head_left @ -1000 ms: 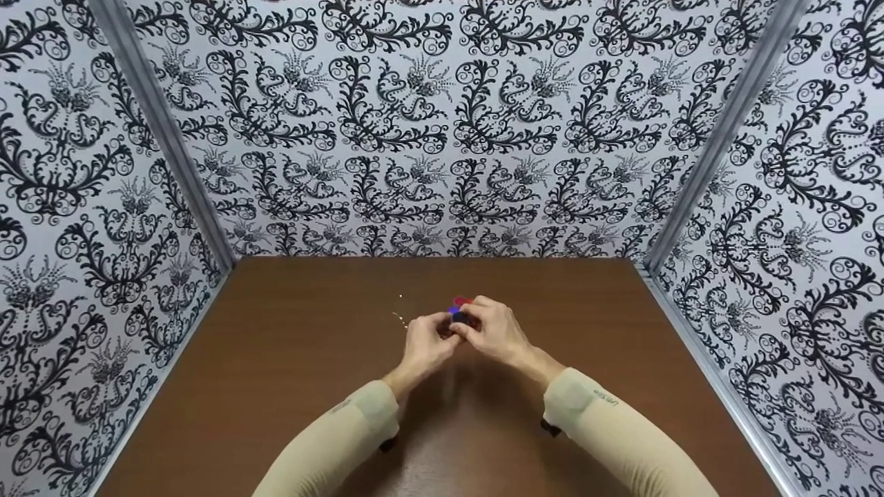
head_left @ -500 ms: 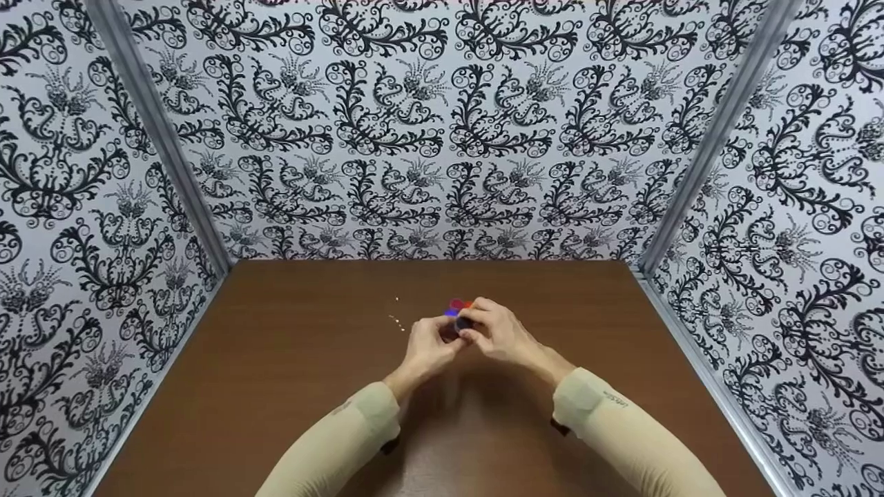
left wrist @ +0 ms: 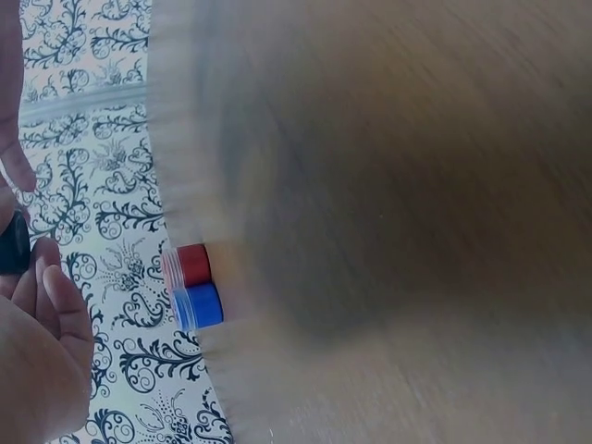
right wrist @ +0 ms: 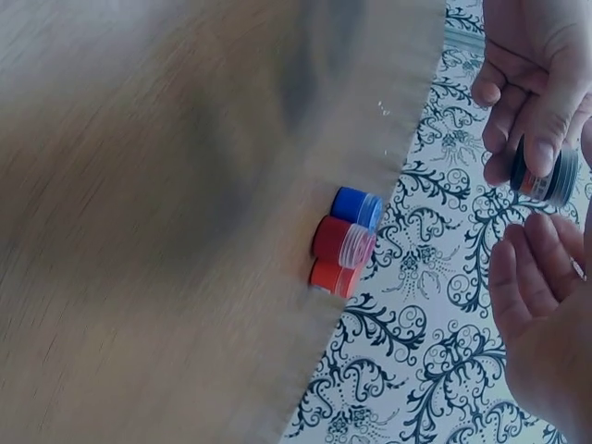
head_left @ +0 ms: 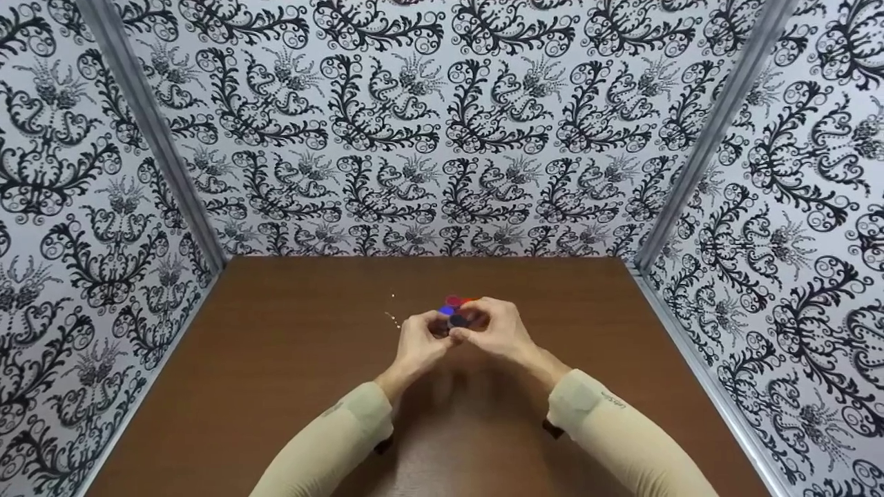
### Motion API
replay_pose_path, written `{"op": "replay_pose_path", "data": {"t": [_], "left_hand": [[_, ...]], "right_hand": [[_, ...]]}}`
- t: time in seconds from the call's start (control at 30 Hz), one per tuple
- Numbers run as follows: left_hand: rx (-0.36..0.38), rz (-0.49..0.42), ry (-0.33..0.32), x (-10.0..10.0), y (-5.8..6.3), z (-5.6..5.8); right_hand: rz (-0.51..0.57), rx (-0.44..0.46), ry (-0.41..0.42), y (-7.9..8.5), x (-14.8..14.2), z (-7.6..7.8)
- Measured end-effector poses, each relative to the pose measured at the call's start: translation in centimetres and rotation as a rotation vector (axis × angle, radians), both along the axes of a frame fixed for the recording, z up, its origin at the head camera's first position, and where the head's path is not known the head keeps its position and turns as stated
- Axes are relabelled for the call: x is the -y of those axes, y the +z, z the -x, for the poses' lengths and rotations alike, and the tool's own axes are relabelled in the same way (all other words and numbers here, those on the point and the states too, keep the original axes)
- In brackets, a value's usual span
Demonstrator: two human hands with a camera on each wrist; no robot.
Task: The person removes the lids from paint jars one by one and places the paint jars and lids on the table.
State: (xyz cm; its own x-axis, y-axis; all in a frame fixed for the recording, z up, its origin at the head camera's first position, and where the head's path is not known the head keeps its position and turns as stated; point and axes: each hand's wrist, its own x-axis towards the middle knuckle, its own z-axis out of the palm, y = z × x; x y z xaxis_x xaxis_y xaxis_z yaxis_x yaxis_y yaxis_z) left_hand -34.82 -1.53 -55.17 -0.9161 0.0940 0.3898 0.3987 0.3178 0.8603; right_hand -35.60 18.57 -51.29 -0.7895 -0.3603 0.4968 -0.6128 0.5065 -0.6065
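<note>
Between both hands is a small black paint jar (head_left: 457,322) with a ridged, see-through screw lid. My left hand (head_left: 421,343) grips its body, the thumb lying across the label in the right wrist view, where the jar (right wrist: 546,176) stands out best. My right hand (head_left: 498,331) curls round the lid end from the other side, thumb and forefinger at its edge. Right behind the hands stand a blue jar (right wrist: 355,207), a red jar (right wrist: 340,241) and an orange jar (right wrist: 333,277), side by side on the table.
The brown table (head_left: 304,386) is bounded by patterned walls (head_left: 387,138) at the back and sides. A few tiny whitish specks (head_left: 394,319) lie on it, left of the hands.
Both hands stay together around the black jar and shift only slightly. The right fingers change their hold on the lid end, leaving more of its dark top showing. The other jars stay put.
</note>
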Motion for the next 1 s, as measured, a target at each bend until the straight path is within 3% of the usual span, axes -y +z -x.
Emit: {"op": "replay_pose_path", "data": {"t": [0.17,0.4,0.67,1.0], "left_hand": [[0.013,0.004,0.016,0.1,-0.2,-0.1],[-0.003,0.008,0.027,0.1,0.1,0.5],[0.006,0.013,-0.010,0.4,0.0,0.6],[0.036,-0.035,-0.062,0.8,0.2,0.7]], "right_hand": [[0.056,0.077,-0.066,-0.1,0.7,-0.1],[0.083,0.075,-0.102,0.2,1.2,0.0],[0.042,-0.019,-0.017,0.0,1.2,0.1],[-0.038,-0.065,0.074,0.5,0.8,0.5]]}}
